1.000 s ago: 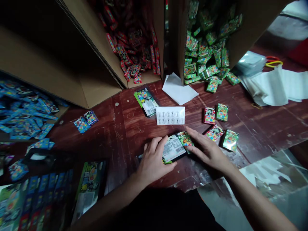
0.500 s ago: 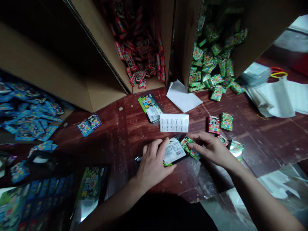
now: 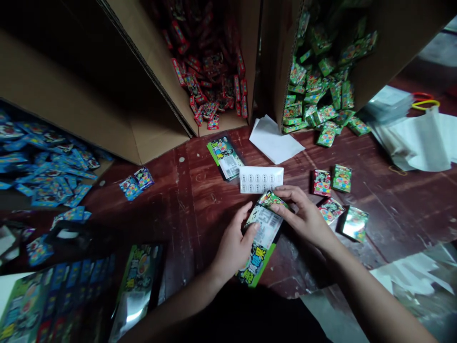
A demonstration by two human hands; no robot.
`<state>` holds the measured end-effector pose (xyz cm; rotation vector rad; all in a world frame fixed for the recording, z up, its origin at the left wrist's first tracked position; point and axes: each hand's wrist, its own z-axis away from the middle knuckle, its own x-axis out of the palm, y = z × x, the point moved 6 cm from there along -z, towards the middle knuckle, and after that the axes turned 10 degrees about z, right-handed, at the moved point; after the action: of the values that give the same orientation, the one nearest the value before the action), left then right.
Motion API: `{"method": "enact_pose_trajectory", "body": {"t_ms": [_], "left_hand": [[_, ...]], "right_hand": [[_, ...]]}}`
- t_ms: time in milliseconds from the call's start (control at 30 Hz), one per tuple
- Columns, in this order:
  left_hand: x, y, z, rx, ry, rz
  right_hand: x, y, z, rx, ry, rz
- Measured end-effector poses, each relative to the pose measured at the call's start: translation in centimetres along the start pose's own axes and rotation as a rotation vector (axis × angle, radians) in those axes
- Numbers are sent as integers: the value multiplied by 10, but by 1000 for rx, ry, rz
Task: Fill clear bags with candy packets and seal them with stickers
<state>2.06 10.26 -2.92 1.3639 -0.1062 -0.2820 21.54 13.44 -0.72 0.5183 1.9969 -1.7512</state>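
Note:
My left hand (image 3: 238, 240) grips a flat black-and-green printed packet (image 3: 262, 257) by its left edge, thumb on top. The packet carries a white barcode label and is tilted, its green end toward me. At its far end my right hand (image 3: 302, 214) pinches a small green candy box (image 3: 273, 199), which lies against the packet's edge; whether it is partly inside, I cannot tell. Just beyond lies a white sheet of round stickers (image 3: 262, 179). To the right are a red box (image 3: 321, 182), a green box (image 3: 342, 178) and two more small boxes (image 3: 331, 210).
Open cartons at the back hold red boxes (image 3: 214, 85) and green boxes (image 3: 317, 95); another at left holds blue boxes (image 3: 53, 166). A similar packet (image 3: 224, 157) and white paper (image 3: 274, 138) lie ahead. At lower left are a tape dispenser (image 3: 76, 236) and filled packs (image 3: 60, 295).
The packet has been turned so its green printed end now points toward me. My right hand has brought the green box up to the packet's far end.

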Motion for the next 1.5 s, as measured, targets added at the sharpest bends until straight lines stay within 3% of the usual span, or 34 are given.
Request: {"method": "enact_pose_trajectory", "body": {"t_ms": [200,333,467,600,700,833,933,1000,1167,1333,1500], "left_hand": [[10,-6,-7,-40,18,231],[12,-7,-7,-52,-9,258],[10,-11,-4,-69,25,292],[8,-12,0,-101,48,345],[1,-10,1,-104,6,344],[-13,-6,-1,-94,-114,274],[-22,-4,-4,-105,-209,216],[-28,-2,-8,-105,-223,173],[-38,5,-16,16,-113,28],[-40,3,-17,-42,-1,205],[-40,10,-21,-88,-93,162]], "right_hand": [[-2,16,-12,201,-210,-353],[-8,14,-19,190,-293,-298],[2,5,-14,71,-372,-142],[10,-4,0,-19,-312,-10],[14,-5,14,11,-248,33],[23,6,35,205,-35,-229],[37,12,48,290,31,-358],[42,11,52,305,26,-336],[42,-1,48,246,-108,-256],[35,-7,42,192,-36,-222],[37,-11,35,204,-136,-188]]}}
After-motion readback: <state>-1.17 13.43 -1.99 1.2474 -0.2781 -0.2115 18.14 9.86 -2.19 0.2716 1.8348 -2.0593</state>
